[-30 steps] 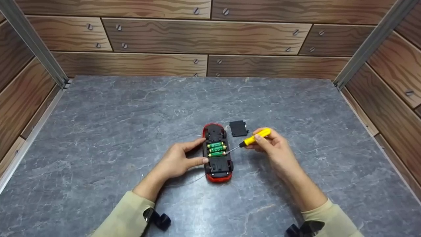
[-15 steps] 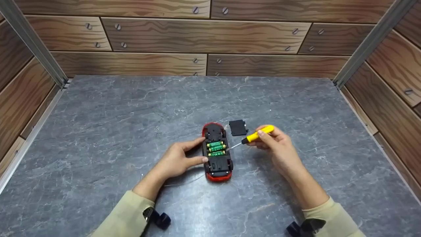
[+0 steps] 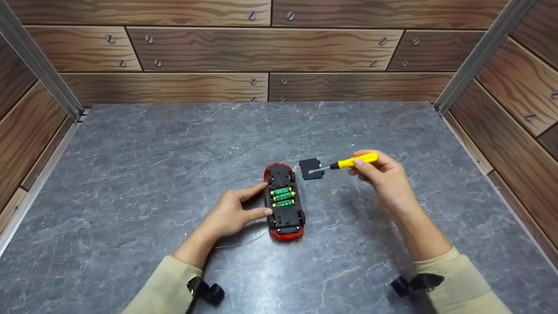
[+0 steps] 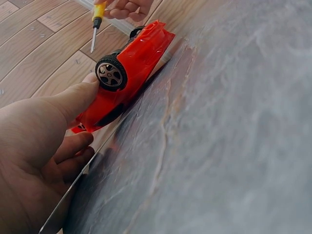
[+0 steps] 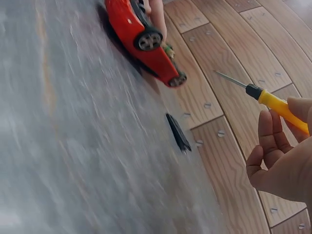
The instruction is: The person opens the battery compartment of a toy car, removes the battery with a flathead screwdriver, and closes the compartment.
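A red toy car [image 3: 286,235] lies wheels up on the grey table, its black underside showing. Three green batteries [image 3: 283,197] sit in its uncovered compartment. My left hand [image 3: 231,213] holds the car by its left side; in the left wrist view the thumb presses beside a wheel [image 4: 111,73]. My right hand [image 3: 388,183] grips a yellow-handled screwdriver [image 3: 357,160], its shaft pointing left. In the head view the screwdriver's tip overlaps a black battery cover [image 3: 310,169], which lies just right of the car. The right wrist view shows the tip well above the table.
The grey marbled table [image 3: 174,144] is walled by wood-patterned panels [image 3: 261,50] at the back and both sides, with metal posts [image 3: 484,52] in the corners. A thin wire [image 4: 80,175] runs near the left hand. Black wrist cameras [image 3: 213,294] sit on both sleeves.
The screwdriver tip has left the batteries: my right hand has lifted it up and to the right. My left hand stays on the car. The head view has shifted slightly.
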Available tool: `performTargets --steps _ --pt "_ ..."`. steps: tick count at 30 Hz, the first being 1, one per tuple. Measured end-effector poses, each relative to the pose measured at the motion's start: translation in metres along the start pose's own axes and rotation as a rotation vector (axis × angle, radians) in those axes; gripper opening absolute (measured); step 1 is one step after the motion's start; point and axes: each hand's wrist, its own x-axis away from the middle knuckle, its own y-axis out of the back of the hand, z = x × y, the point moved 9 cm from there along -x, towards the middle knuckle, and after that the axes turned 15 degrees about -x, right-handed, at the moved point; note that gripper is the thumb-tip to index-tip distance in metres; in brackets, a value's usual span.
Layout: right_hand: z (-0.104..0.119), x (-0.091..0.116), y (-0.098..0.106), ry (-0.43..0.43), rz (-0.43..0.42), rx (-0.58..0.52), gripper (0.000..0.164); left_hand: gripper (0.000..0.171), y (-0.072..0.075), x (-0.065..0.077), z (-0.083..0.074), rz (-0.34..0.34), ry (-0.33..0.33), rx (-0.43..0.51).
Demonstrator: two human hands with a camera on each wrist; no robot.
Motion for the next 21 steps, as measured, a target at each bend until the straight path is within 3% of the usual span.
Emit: performTargets --steps 10,13,21 --pt "0.010 -0.025 0.019 0.064 0.037 0.113 0.018 0.071 0.000 -0.001 0.000 -0.014 -0.001 0.009" --pt "0.008 -0.035 0.026 0.075 0.034 0.127 0.026 0.071 0.001 -0.001 -0.001 -0.016 0.003 0.013" --pt "-0.007 -0.056 0.047 0.074 0.049 0.300 0.036 0.072 0.000 0.000 0.000 -0.007 0.004 0.017"
